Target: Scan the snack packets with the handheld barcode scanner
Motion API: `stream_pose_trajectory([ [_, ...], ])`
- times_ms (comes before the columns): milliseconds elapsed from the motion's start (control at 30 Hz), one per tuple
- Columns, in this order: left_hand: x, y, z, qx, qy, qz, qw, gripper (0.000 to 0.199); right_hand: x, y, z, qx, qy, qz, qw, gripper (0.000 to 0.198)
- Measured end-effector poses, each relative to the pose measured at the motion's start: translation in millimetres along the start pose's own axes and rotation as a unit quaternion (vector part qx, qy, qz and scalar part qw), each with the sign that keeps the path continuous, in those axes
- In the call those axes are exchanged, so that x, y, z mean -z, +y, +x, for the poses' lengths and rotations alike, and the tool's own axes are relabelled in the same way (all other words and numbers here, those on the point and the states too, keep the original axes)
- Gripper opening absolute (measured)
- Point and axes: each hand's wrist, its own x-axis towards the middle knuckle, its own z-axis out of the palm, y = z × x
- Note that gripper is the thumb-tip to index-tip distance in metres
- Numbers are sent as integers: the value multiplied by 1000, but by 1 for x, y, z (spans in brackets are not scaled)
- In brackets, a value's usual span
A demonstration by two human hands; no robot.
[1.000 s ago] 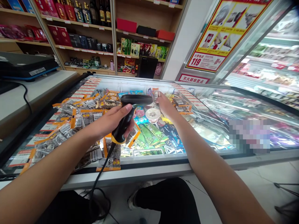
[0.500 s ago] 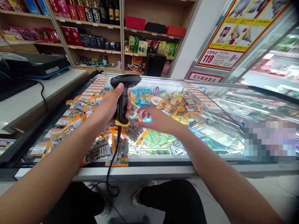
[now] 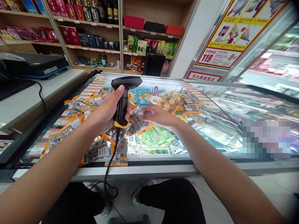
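Note:
My left hand [image 3: 107,108] is wrapped round the handle of a black and yellow barcode scanner [image 3: 121,105], held upright with its head on top. From its base a black cord [image 3: 113,155] drops over the freezer's front edge. To its right, my right hand [image 3: 161,116] has its fingers curled and pinched at a clear snack packet [image 3: 138,123] with dark contents and orange ends. The packet lies partly behind the scanner's handle, and the exact grip is hard to see. More such packets [image 3: 99,151] are heaped under and left of the scanner, on the glass lid.
Beneath the glass of the chest freezer [image 3: 161,168] lie green packs [image 3: 153,136], blue packs [image 3: 142,96] and a white tub [image 3: 155,100]. A counter with a black scale [image 3: 35,67] stands at left. Stocked shelves [image 3: 93,23] line the back.
My right hand's fingers have gone from spread apart to curled in at a snack packet, which has shifted up beside the scanner. My left hand keeps the scanner almost still.

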Motion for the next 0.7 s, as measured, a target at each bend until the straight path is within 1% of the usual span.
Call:
stream_pose_trajectory([
  [33,0,-1,-1,-4,-5,2,1000,65,5,3,1,-24,27,42,998,31],
  [100,0,-3,-2,-10,-24,14,1000,66,16,11,5,-52,97,122,986,31],
  [200,-2,-5,-6,6,-79,57,995,66,29,19,11,-51,222,208,951,32],
  [267,-5,-6,-9,25,-115,92,989,66,35,21,14,-42,271,239,932,32],
  [367,-9,-6,-12,38,-141,117,982,65,38,22,15,-28,285,254,924,27],
  [433,-11,-7,-12,40,-149,121,981,66,38,22,15,-28,280,255,925,27],
  [600,-10,-10,-10,49,-167,138,975,68,35,22,16,-28,274,250,928,34],
  [700,-10,-12,-10,56,-169,138,974,69,34,20,16,-26,272,247,930,33],
])
